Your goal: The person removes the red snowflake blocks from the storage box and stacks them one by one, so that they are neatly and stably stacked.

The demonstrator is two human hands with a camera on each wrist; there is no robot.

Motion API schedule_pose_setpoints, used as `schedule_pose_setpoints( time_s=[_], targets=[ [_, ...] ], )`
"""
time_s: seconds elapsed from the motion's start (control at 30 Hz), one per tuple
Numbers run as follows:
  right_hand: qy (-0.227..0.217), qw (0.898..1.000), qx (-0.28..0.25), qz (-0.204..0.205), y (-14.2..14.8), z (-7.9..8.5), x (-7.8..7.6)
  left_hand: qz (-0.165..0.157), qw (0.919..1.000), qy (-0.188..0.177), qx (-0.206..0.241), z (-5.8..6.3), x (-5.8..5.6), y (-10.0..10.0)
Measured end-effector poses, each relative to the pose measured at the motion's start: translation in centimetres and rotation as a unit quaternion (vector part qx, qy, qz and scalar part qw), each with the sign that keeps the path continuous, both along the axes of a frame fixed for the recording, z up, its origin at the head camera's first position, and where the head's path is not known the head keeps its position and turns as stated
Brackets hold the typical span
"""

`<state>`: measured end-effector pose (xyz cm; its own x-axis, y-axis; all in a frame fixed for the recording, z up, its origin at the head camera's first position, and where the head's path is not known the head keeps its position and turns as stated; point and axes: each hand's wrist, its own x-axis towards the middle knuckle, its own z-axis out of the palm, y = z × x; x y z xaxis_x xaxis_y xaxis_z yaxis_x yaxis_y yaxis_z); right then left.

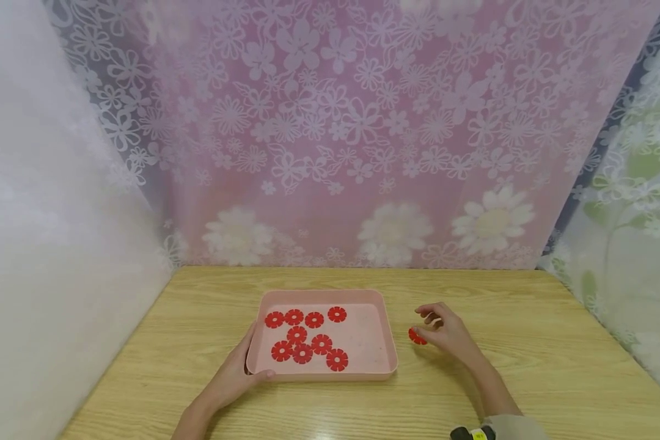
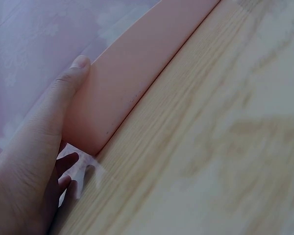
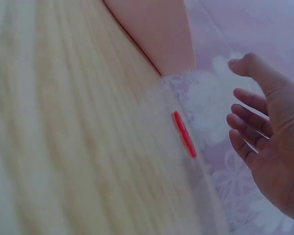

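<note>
at the left of the wooden table [image 1: 143, 379], one left hand [image 1: 239, 370] is clamped on the near left corner of one pink tray [image 1: 365, 342]. inside lie nine red notched discs [image 1: 302, 336]: four along the far side, five nearer, most of them left of the middle. right of the tray, a tenth loose disc [image 1: 416, 337] lies on the table. farthest right, one right hand [image 1: 448, 333] is just beside it, fingers apart and loosely bent, gripping nothing. only the head view shows the nine; the left wrist view adds dark specks on the tray's outer wall, and the right wrist view shows the loose disc edge-on, clear of the fingertips.
</note>
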<state>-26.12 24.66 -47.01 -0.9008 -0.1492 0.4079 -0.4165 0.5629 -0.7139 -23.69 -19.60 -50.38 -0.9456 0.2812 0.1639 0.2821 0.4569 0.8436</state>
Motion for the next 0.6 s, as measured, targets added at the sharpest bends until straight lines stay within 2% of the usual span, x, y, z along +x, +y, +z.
schedule_pose_setpoints(
  time_s=[0.2, 0.4, 0.6],
  targets=[
    [-0.014, 0.999, -0.025, 0.033, -3.5, 2.1, -0.3, -0.001, 1.0000, -0.002, 0.001, 0.1, 0.1, 0.0],
    [-0.035, 0.998, -0.013, 0.055, -7.7, 3.6, -1.4, -0.003, 0.9999, -0.010, 0.007, 0.3, 0.1, 0.0],
    [-0.060, 0.995, -0.005, 0.077, -11.0, 3.4, -3.1, -0.002, 0.9999, -0.008, 0.011, 0.3, 0.2, 0.0]
  ],
)
